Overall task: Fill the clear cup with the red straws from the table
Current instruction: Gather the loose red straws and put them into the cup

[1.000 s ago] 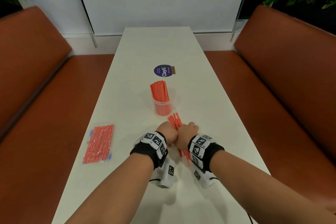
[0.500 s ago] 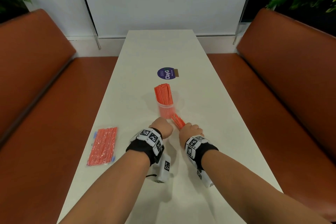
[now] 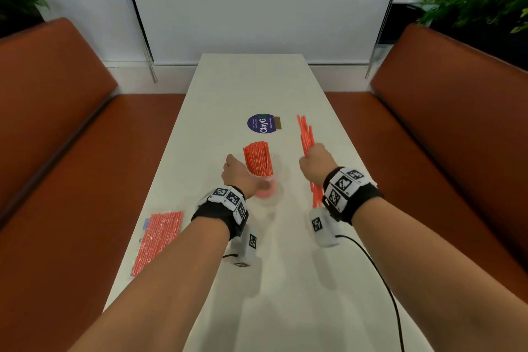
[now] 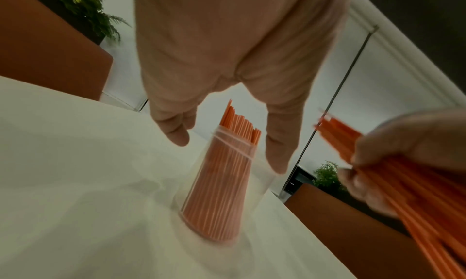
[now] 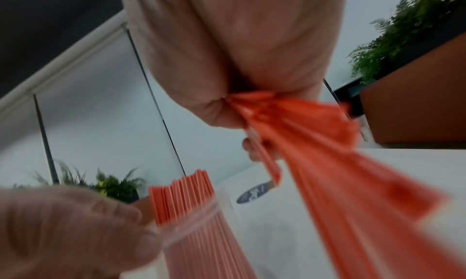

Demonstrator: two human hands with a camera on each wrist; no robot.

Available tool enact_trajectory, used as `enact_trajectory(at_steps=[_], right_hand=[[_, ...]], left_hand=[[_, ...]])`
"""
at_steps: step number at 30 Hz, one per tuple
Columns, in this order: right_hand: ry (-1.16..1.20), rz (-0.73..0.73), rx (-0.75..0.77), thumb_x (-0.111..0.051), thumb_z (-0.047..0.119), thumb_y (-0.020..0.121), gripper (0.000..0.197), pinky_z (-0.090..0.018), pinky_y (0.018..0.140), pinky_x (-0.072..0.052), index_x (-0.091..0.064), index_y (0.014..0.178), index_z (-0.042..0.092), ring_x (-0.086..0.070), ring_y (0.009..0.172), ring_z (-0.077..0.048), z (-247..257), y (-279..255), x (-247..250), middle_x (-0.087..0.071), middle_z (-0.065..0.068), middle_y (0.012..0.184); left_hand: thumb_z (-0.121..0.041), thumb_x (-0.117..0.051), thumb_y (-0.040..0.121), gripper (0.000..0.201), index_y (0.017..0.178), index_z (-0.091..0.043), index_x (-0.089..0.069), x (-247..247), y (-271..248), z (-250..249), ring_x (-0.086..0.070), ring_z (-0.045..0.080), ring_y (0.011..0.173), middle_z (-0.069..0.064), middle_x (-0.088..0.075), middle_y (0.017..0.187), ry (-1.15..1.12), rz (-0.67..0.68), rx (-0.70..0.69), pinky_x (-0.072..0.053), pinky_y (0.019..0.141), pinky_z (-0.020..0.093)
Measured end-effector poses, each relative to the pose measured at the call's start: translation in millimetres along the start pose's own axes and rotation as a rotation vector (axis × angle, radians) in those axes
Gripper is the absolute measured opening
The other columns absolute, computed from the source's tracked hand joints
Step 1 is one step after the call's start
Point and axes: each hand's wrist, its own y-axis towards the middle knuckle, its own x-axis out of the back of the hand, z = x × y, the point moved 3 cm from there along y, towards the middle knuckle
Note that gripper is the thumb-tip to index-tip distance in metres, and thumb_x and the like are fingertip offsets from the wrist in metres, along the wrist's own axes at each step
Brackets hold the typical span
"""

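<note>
The clear cup (image 3: 264, 184) stands mid-table, packed with upright red straws (image 3: 258, 159). My left hand (image 3: 233, 170) is at the cup's left side. In the left wrist view its fingers (image 4: 174, 133) and thumb are spread on either side of the cup (image 4: 259, 180) near the rim; I cannot tell whether they touch it. My right hand (image 3: 314, 161) is raised to the right of the cup and grips a loose bundle of red straws (image 3: 305, 134), which sticks out above and below the fist. The bundle (image 5: 315, 143) looks fanned and blurred in the right wrist view.
A sealed packet of red straws (image 3: 158, 237) lies at the table's left edge. A round purple sticker (image 3: 261, 123) sits beyond the cup. Brown benches (image 3: 57, 123) run along both long sides of the white table (image 3: 285, 294). A black cable (image 3: 380, 274) trails from my right wrist.
Both hands held the bundle near the table; now the right hand alone has lifted it up and to the right. The left hand let go and moved to the cup.
</note>
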Motion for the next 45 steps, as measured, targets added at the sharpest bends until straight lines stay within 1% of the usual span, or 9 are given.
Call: enact_trajectory(at_steps=[4, 8, 15, 20, 29, 33, 36, 42, 45], right_hand=[[0.44, -0.018, 0.113, -0.044, 0.003, 0.091, 0.007, -0.031, 0.057, -0.044, -0.039, 0.094, 0.006, -0.048, 0.069, -0.019, 22.9, 15.6, 5.5, -0.048, -0.011, 0.084], [0.66, -0.074, 0.221, -0.04, 0.001, 0.094, 0.009, -0.026, 0.054, -0.039, -0.035, 0.098, 0.007, -0.04, 0.06, -0.011, 46.7, 20.0, 3.7, -0.04, -0.001, 0.072], [0.759, -0.129, 0.289, -0.038, 0.005, 0.096, 0.006, -0.028, 0.057, -0.04, -0.034, 0.098, 0.007, -0.041, 0.063, -0.013, 58.9, 34.0, -12.4, -0.044, -0.007, 0.083], [0.744, -0.091, 0.321, -0.04, 0.004, 0.094, 0.025, -0.025, 0.062, -0.041, -0.036, 0.119, 0.007, -0.042, 0.065, -0.009, 45.2, 32.5, -46.0, -0.044, 0.004, 0.079], [0.912, -0.058, 0.34, -0.056, -0.006, 0.083, 0.036, -0.028, 0.077, -0.046, -0.046, 0.1, 0.024, -0.049, 0.072, -0.009, 36.5, 32.9, -61.0, -0.048, 0.004, 0.077], [0.872, -0.086, 0.346, -0.063, 0.007, 0.084, 0.013, -0.024, 0.07, -0.048, -0.056, 0.084, 0.018, -0.049, 0.066, -0.009, 37.4, 33.3, -53.3, -0.052, 0.004, 0.07], [0.845, -0.143, 0.234, -0.054, 0.021, 0.088, 0.021, -0.03, 0.065, -0.043, -0.059, 0.068, 0.019, -0.047, 0.064, -0.012, 32.4, 43.0, -47.2, -0.054, 0.002, 0.066], [0.737, -0.01, 0.296, -0.044, 0.018, 0.096, 0.021, -0.036, 0.096, -0.046, -0.064, 0.099, 0.017, -0.058, 0.099, -0.017, 32.7, 39.7, -54.5, -0.065, -0.002, 0.099], [0.392, 0.064, 0.518, -0.045, 0.025, 0.098, 0.033, -0.03, 0.101, -0.04, -0.057, 0.125, 0.009, -0.053, 0.113, -0.017, 45.0, 30.2, -58.0, -0.059, -0.008, 0.127]], left_hand=[[-0.015, -0.092, 0.053, 0.14, 0.151, -0.01, 0.007, -12.3, 11.8, 1.9, -0.035, 0.026, 0.14, 0.009, -0.026, 0.155, -0.163, 0.077, -0.054, -0.035, 0.113, 0.046], [-0.013, -0.092, 0.052, 0.143, 0.151, -0.018, 0.012, -23.0, 18.2, 1.4, -0.042, 0.026, 0.135, 0.008, -0.039, 0.147, -0.245, 0.124, -0.101, -0.036, 0.112, 0.048], [-0.02, -0.086, 0.048, 0.117, 0.141, -0.027, -0.014, -29.8, 22.6, 6.1, -0.061, 0.028, 0.108, 0.005, -0.057, 0.121, -0.261, 0.081, -0.176, -0.049, 0.098, 0.049], [-0.007, -0.086, 0.055, 0.11, 0.142, -0.02, -0.02, -32.1, 20.5, 7.1, -0.054, 0.021, 0.115, 0.003, -0.051, 0.127, -0.29, 0.136, -0.204, -0.048, 0.1, 0.043], [-0.036, -0.09, 0.036, 0.098, 0.12, -0.018, -0.041, -36.0, 21.1, 9.4, -0.058, 0.018, 0.108, 0.006, -0.05, 0.123, -0.353, 0.086, -0.221, -0.053, 0.093, 0.041], [-0.035, -0.091, 0.043, 0.094, 0.121, -0.019, -0.041, -37.5, 23.9, 10.6, -0.06, 0.017, 0.104, 0.003, -0.056, 0.118, -0.377, 0.094, -0.206, -0.053, 0.088, 0.037], [-0.036, -0.089, 0.053, 0.082, 0.12, -0.021, -0.043, -37.8, 25.4, 10.9, -0.062, 0.017, 0.103, 0.001, -0.06, 0.115, -0.384, 0.088, -0.206, -0.054, 0.088, 0.037], [-0.026, -0.078, 0.075, 0.057, 0.121, -0.021, -0.045, -39.6, 25.5, 9.3, -0.064, 0.014, 0.099, -0.002, -0.061, 0.111, -0.388, 0.086, -0.237, -0.052, 0.082, 0.024], [-0.01, -0.078, 0.073, 0.059, 0.12, -0.019, -0.042, -41.5, 23.5, 4.2, -0.062, 0.011, 0.1, -0.005, -0.06, 0.108, -0.394, 0.162, -0.281, -0.05, 0.076, 0.016]])
